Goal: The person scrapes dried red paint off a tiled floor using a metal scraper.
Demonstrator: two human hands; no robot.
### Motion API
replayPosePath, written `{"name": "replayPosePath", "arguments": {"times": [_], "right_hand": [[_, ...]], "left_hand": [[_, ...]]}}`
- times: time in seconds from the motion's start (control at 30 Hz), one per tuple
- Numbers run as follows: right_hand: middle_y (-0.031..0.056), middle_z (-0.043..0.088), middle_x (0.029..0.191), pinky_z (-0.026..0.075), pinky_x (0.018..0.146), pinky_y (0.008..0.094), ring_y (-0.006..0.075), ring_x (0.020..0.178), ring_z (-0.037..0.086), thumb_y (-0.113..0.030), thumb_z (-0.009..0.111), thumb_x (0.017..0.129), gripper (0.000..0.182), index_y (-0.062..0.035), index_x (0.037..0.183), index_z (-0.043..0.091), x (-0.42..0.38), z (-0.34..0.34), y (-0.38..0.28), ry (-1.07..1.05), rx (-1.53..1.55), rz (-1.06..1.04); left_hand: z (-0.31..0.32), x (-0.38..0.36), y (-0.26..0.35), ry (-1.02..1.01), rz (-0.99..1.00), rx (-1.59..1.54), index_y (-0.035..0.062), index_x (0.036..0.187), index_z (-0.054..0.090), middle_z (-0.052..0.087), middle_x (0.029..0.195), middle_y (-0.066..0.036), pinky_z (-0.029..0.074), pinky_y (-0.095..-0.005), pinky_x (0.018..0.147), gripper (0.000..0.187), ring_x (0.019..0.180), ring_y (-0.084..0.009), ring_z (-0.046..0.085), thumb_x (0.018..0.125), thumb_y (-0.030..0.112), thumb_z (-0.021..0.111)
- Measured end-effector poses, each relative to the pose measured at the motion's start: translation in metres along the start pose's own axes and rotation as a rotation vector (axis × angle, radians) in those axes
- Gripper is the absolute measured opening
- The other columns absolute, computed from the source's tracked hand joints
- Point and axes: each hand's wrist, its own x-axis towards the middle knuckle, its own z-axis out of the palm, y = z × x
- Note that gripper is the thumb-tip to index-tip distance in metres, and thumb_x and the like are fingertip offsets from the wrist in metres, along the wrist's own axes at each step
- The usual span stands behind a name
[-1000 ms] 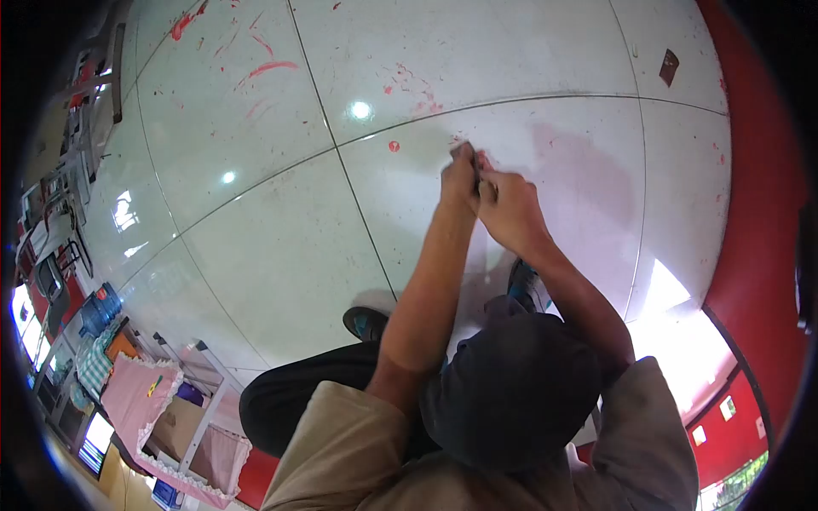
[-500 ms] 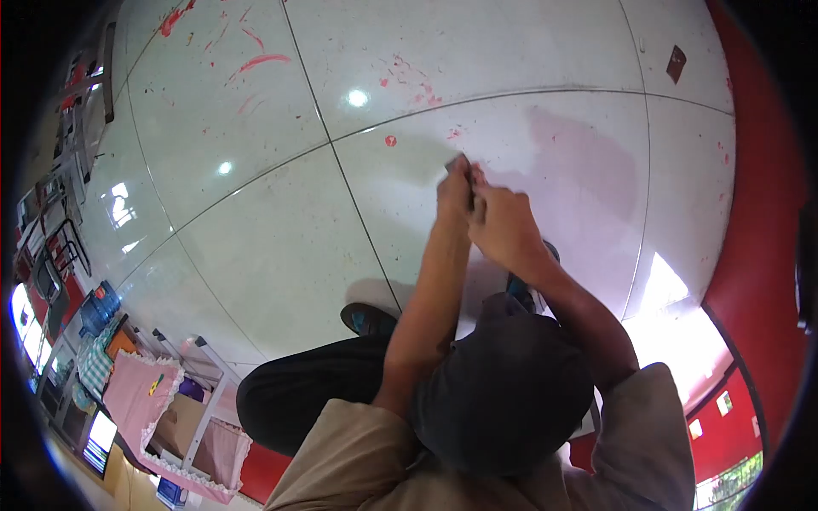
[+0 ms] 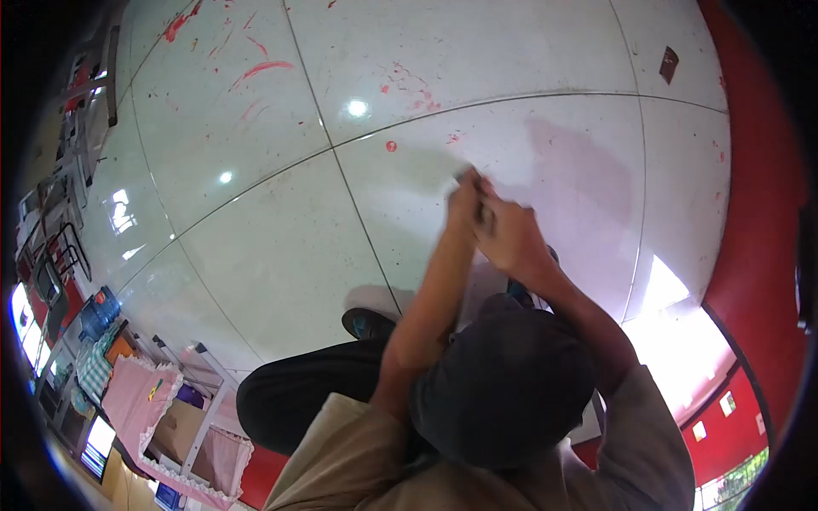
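My left hand (image 3: 463, 203) and my right hand (image 3: 513, 232) are closed together over the tiled floor, in front of my body. A small dark grey piece (image 3: 463, 174) sticks out past the fingers of my left hand, most of it hidden in the grip. The fingers of my right hand are bent against the left hand, and a dark edge shows between the two; what the right fingers grip I cannot tell. Both hands are slightly blurred by motion.
Red smears (image 3: 262, 66) and flecks mark the white tiles (image 3: 256, 230). A dark brown scrap (image 3: 669, 65) lies near the red wall (image 3: 758, 213). My shoe (image 3: 366, 324) rests below. At left stand a blue water bottle (image 3: 100, 311) and a metal-framed stand with pink cloth (image 3: 141, 392).
Both hands have moved slightly back toward my body, still closed together. The camera view has shifted a little.
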Motion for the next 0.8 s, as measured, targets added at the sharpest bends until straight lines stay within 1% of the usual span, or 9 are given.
{"name": "replayPosePath", "arguments": {"times": [0.1, 0.13, 0.3, 0.33, 0.43, 0.5, 0.57, 0.7, 0.8], "right_hand": [[0.0265, 0.062, 0.084, 0.051, 0.072, 0.0436, 0.0417, 0.080, 0.061, -0.013, 0.055, 0.083, 0.027, 0.0015, 0.105, 0.064, -0.027, -0.001, 0.027, 0.084, 0.011, 0.020], [0.0266, 0.062, 0.085, 0.051, 0.073, 0.0439, 0.0420, 0.082, 0.061, -0.012, 0.052, 0.084, 0.026, 0.0010, 0.103, 0.064, -0.015, -0.025, -0.003, -0.073, -0.005, 0.252], [0.0267, 0.062, 0.084, 0.050, 0.074, 0.0452, 0.0418, 0.083, 0.062, -0.011, 0.051, 0.085, 0.027, 0.0000, 0.104, 0.064, -0.006, -0.025, 0.003, 0.037, -0.029, 0.196], [0.0270, 0.061, 0.084, 0.049, 0.073, 0.0453, 0.0423, 0.083, 0.061, -0.010, 0.051, 0.084, 0.027, -0.0002, 0.105, 0.064, -0.017, -0.027, 0.007, 0.015, 0.000, 0.200], [0.0280, 0.060, 0.085, 0.049, 0.072, 0.0439, 0.0437, 0.083, 0.059, -0.009, 0.055, 0.082, 0.027, -0.0008, 0.106, 0.064, -0.009, -0.029, 0.001, 0.003, 0.028, 0.164], [0.0274, 0.061, 0.086, 0.050, 0.072, 0.0427, 0.0432, 0.084, 0.059, -0.011, 0.057, 0.081, 0.027, -0.0007, 0.105, 0.064, 0.019, -0.027, -0.010, 0.106, -0.004, 0.071], [0.0263, 0.060, 0.081, 0.050, 0.069, 0.0411, 0.0425, 0.081, 0.060, -0.013, 0.061, 0.079, 0.035, -0.0008, 0.112, 0.061, 0.032, -0.016, 0.001, 0.080, -0.017, 0.074], [0.0255, 0.060, 0.077, 0.050, 0.068, 0.0425, 0.0401, 0.078, 0.062, -0.012, 0.061, 0.079, 0.041, 0.0010, 0.117, 0.057, 0.000, -0.007, -0.002, -0.043, 0.004, 0.023], [0.0246, 0.060, 0.077, 0.050, 0.067, 0.0438, 0.0405, 0.075, 0.062, -0.011, 0.058, 0.080, 0.031, 0.0016, 0.108, 0.061, 0.004, -0.002, -0.011, -0.048, -0.086, 0.041]], "left_hand": [[0.007, -0.011, -0.029, 0.075, -0.016, 0.001, 0.0000, 0.083, 0.054, 0.056, 0.070, -0.006, 0.047, -0.0307, 0.051, 0.032, 0.056, -0.0168, 0.052, 0.097, 0.028, 0.047], [0.018, -0.001, -0.021, 0.067, -0.008, 0.028, -0.0001, 0.083, 0.054, 0.055, 0.069, -0.006, 0.046, -0.0306, 0.051, 0.032, 0.056, -0.0167, 0.052, 0.097, 0.028, 0.046], [0.029, 0.014, -0.018, -0.022, -0.151, -0.159, -0.0002, 0.083, 0.053, 0.054, 0.068, -0.005, 0.046, -0.0293, 0.049, 0.032, 0.056, -0.0157, 0.051, 0.097, 0.028, 0.046], [0.034, -0.011, -0.024, 0.086, -0.067, -0.068, -0.0005, 0.084, 0.054, 0.055, 0.071, -0.006, 0.046, -0.0297, 0.050, 0.032, 0.057, -0.0163, 0.051, 0.096, 0.029, 0.048], [0.037, -0.011, -0.017, 0.075, -0.015, 0.022, -0.0005, 0.084, 0.054, 0.057, 0.076, -0.007, 0.046, -0.0302, 0.051, 0.031, 0.058, -0.0163, 0.052, 0.095, 0.028, 0.050], [0.046, 0.012, 0.021, 0.104, 0.124, 0.389, 0.0003, 0.078, 0.057, 0.056, 0.067, -0.006, 0.044, -0.0299, 0.051, 0.033, 0.057, -0.0159, 0.053, 0.094, 0.029, 0.049], [0.053, 0.021, 0.042, -0.007, 0.205, 0.295, 0.0010, 0.076, 0.057, 0.054, 0.063, -0.005, 0.044, -0.0294, 0.051, 0.035, 0.055, -0.0165, 0.052, 0.094, 0.029, 0.048], [0.008, -0.013, -0.015, 0.135, 0.056, -0.163, 0.0030, 0.078, 0.056, 0.053, 0.065, -0.004, 0.045, -0.0302, 0.051, 0.036, 0.057, -0.0152, 0.052, 0.095, 0.034, 0.048], [-0.001, -0.002, 0.002, 0.095, 0.021, 0.045, 0.0069, 0.090, 0.056, 0.056, 0.077, -0.004, 0.048, -0.0345, 0.062, 0.028, 0.068, -0.0153, 0.055, 0.097, 0.033, 0.046]]}}
